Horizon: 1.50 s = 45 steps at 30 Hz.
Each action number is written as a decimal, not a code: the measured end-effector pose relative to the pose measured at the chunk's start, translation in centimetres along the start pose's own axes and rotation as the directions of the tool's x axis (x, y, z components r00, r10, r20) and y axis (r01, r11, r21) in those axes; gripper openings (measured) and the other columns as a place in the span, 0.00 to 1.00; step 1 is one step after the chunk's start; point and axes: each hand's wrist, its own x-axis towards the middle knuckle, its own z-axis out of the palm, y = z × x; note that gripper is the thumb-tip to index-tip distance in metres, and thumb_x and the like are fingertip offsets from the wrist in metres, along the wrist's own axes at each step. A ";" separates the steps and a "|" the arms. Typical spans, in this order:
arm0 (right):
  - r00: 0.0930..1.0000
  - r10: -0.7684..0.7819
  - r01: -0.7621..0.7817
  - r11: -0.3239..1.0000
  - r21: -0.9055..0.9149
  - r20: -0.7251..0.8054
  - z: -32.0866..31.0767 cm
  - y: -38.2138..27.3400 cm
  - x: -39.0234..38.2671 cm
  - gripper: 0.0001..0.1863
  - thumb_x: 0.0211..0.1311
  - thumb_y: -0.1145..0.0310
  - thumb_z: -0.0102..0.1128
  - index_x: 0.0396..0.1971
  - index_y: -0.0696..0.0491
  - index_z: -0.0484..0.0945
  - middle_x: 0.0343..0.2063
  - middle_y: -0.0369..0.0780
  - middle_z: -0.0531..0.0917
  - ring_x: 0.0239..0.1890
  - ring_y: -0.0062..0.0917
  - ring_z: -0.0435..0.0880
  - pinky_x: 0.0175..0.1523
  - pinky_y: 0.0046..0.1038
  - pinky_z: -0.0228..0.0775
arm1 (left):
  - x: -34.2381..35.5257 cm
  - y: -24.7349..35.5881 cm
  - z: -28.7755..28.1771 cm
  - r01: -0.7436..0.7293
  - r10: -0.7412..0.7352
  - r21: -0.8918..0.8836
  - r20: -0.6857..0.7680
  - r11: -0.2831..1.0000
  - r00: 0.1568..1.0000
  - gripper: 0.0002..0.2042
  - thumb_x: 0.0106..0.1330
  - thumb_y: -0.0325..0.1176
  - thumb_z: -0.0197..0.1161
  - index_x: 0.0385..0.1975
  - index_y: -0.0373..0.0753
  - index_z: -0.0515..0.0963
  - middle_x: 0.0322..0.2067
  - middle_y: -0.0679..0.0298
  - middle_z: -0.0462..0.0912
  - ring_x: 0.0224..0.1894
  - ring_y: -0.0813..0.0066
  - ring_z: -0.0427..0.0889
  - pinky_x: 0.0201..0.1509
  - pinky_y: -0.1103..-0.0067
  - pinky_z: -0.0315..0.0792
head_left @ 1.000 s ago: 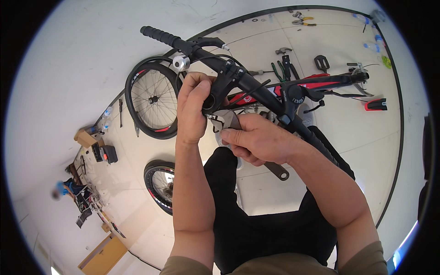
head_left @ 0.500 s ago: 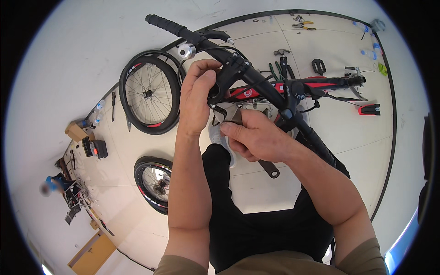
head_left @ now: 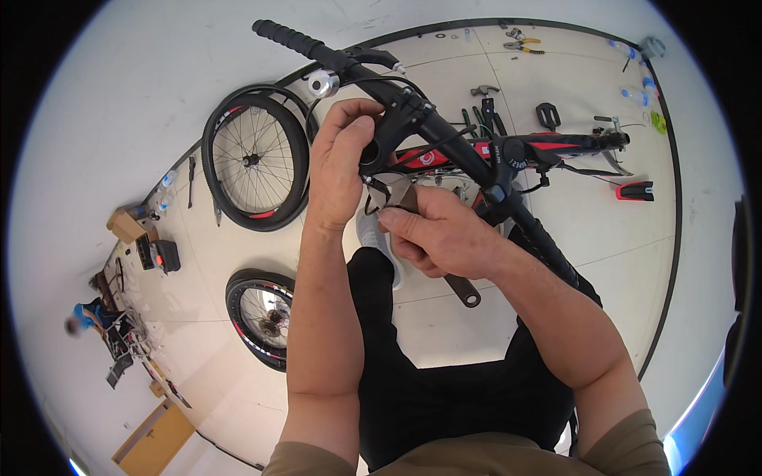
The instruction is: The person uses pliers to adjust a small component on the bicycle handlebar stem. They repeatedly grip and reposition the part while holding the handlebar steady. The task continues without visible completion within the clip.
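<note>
Steel adjustable wrench (head_left: 461, 289) in R hand (head_left: 444, 228): fingers curled round the handle, thumb pressed flat near its head. L hand (head_left: 336, 163) clasps the side of the black stem (head_left: 390, 136), thumb in front, other fingers round behind. Wrench head's right by the stem's open end, just below the L palm. View's poor there: jaws probably on a small bolt, but can't tell if they're seated square.

Risks, my read: if jaws are set loose or cocked, the wrench could slip, round off the bolt & bash L hand's heel. If L hand slackens, the handlebar (head_left: 460, 151), slung diagonally w/ its near end by the R thigh, could swing into the leg.

Count, approx. by area: in hand, 1 wrench, 1 stem; on the bar, 1 silver bell (head_left: 323, 83); on floor, 1 red/black bike frame (head_left: 578, 143), 2 spoked wheels (head_left: 251, 160), 1 pedal (head_left: 548, 117), 1 claw hammer (head_left: 486, 90), 1 pr yellow-handled pliers (head_left: 524, 47).
</note>
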 end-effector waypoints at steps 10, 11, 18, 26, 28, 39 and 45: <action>1.000 0.005 -0.005 1.000 -0.005 -0.007 0.0 0.1 0.1 0.11 0.74 0.61 0.50 0.36 0.53 0.71 0.18 0.31 0.69 0.16 0.14 0.62 0.19 0.22 0.53 | 0.0 0.1 0.1 0.015 -0.015 -0.003 -0.011 1.000 1.000 0.19 0.68 0.39 0.50 0.50 0.31 0.72 0.38 0.57 0.81 0.32 0.73 0.81 0.39 0.78 0.75; 1.000 0.000 0.000 1.000 -0.009 -0.006 0.0 0.2 0.1 0.11 0.74 0.61 0.50 0.36 0.53 0.71 0.18 0.31 0.69 0.16 0.14 0.61 0.19 0.22 0.53 | 0.1 0.1 0.1 0.016 -0.016 -0.003 -0.013 1.000 1.000 0.19 0.68 0.39 0.50 0.49 0.31 0.72 0.38 0.57 0.81 0.32 0.73 0.81 0.39 0.78 0.75; 1.000 0.017 -0.018 1.000 -0.019 -0.003 -0.2 -0.3 -0.3 0.11 0.77 0.64 0.46 0.43 0.56 0.72 0.21 0.33 0.70 0.15 0.13 0.56 0.19 0.20 0.47 | 0.0 0.1 0.2 0.020 -0.020 -0.015 -0.009 1.000 1.000 0.18 0.69 0.39 0.50 0.49 0.31 0.73 0.38 0.57 0.81 0.32 0.73 0.80 0.38 0.79 0.75; 0.998 0.003 -0.005 0.999 0.032 0.061 -0.5 -0.6 -0.5 0.07 0.72 0.66 0.49 0.40 0.54 0.71 0.20 0.32 0.70 0.15 0.12 0.56 0.19 0.19 0.47 | 0.2 -0.1 -0.3 0.044 -0.042 -0.066 0.035 0.997 0.999 0.18 0.69 0.38 0.52 0.51 0.31 0.72 0.34 0.58 0.82 0.32 0.74 0.81 0.40 0.79 0.75; 0.998 0.021 -0.025 0.998 0.060 0.067 -0.4 -0.7 -0.6 0.08 0.73 0.65 0.49 0.41 0.54 0.71 0.20 0.32 0.69 0.15 0.12 0.55 0.19 0.19 0.47 | 0.2 0.0 -0.6 0.066 -0.062 -0.084 0.053 0.994 0.997 0.18 0.69 0.38 0.52 0.51 0.31 0.72 0.34 0.59 0.82 0.33 0.73 0.81 0.41 0.79 0.75; 1.000 -0.001 0.002 1.000 -0.026 0.019 0.2 -0.4 -0.2 0.12 0.78 0.63 0.43 0.45 0.56 0.71 0.21 0.32 0.70 0.16 0.13 0.56 0.19 0.20 0.47 | -0.1 0.1 -0.9 0.035 -0.031 -0.107 0.038 0.994 0.999 0.17 0.65 0.34 0.60 0.50 0.32 0.76 0.39 0.63 0.80 0.40 0.78 0.78 0.48 0.80 0.72; 0.996 0.003 -0.014 0.993 0.119 0.094 -0.2 -0.2 -0.3 0.13 0.78 0.65 0.42 0.51 0.56 0.71 0.22 0.34 0.70 0.16 0.13 0.56 0.20 0.19 0.47 | 0.2 -0.5 -0.9 -0.024 0.025 -0.035 0.028 0.999 0.999 0.16 0.67 0.33 0.58 0.51 0.30 0.75 0.37 0.63 0.81 0.35 0.78 0.81 0.43 0.81 0.75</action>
